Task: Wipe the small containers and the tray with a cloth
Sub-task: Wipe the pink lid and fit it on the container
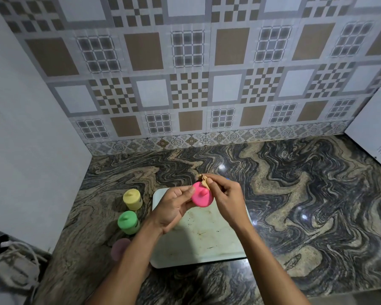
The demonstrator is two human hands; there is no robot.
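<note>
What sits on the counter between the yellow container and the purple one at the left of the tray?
In the head view, the green container stands between the yellow container and the purple container, all left of the tray.

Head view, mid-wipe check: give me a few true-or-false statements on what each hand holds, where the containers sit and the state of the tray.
1. The left hand holds the pink container. True.
2. The right hand is empty. False: it pinches a small brownish cloth against the pink container.
3. The yellow container and the green container stand on the tray. False: both stand on the countertop, left of the tray.
4. The tray shows dirty marks. True.
5. The pink container rests on the tray. False: it is held above it.
</note>
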